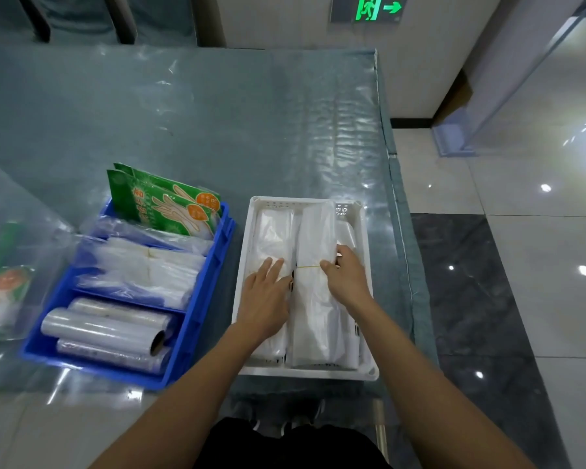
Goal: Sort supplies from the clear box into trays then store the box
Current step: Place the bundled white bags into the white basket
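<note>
A grey surface (pixel 183 106) under a clear, wrinkled plastic cover fills the view. At the far left edge lies a blurred clear bag (pixel 4 265) with green and orange contents. Beside it sits a blue tray (pixel 214 292) with dividers. Its far section holds two green glove packets (pixel 163 201) standing upright, the middle holds flat clear plastic bags (pixel 142 269), and the near section holds three rolls of clear film (pixel 105 330) lying on their sides.

Just right of it, apart from it, is a white tray (pixel 247 231) holding white plastic bag bundles side by side. The left hand (pixel 268 299) lies palm down on the left bundle (pixel 271 231), fingers straight and slightly spread, not gripping. The right hand (pixel 345 275) rests on the right bundle (pixel 315 231), which is bound by a thin yellow rubber band (pixel 308 266); its fingers curl around the bundle's right edge, thumb at the band.

Further right the surface ends and a glossy tiled floor (pixel 521 231) shows. No clear box is visible.
</note>
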A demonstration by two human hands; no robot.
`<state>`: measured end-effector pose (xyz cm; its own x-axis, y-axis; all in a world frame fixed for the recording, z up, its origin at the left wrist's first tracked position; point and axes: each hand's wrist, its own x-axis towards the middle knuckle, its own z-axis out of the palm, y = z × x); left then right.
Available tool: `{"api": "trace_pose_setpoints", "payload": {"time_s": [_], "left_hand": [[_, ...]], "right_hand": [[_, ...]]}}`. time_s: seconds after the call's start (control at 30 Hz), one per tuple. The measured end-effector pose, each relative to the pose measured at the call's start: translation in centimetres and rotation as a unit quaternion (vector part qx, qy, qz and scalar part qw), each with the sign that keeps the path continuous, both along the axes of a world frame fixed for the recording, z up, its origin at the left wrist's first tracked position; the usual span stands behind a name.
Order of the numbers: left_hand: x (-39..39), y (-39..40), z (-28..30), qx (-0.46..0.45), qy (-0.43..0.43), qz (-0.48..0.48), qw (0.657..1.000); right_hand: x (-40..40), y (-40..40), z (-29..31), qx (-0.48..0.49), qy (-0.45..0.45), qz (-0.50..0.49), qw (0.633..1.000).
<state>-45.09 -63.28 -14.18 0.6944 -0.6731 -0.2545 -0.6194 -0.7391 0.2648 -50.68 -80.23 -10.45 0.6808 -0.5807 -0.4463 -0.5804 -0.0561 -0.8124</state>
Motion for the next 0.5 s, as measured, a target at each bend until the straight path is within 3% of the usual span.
{"api": "trace_pose_setpoints", "payload": {"time_s": [0.23, 0.43, 0.5], "left_hand": [[0.8, 1.1, -0.2, -0.037, 0.052, 0.012, 0.998], [0.9, 0.4, 0.1, -0.044, 0.025, -0.031, 0.998], [1.1, 0.0, 0.0, -0.052, 0.012, -0.072, 0.996]], "right_hand": [[0.8, 2.0, -1.0, -0.07, 0.021, 0.028, 0.997], [-1.6, 3.0, -0.9, -0.217, 0.006, 0.022, 0.976], [-3.1, 3.4, -1.0, -0.21, 0.032, -0.014, 0.977]]}}
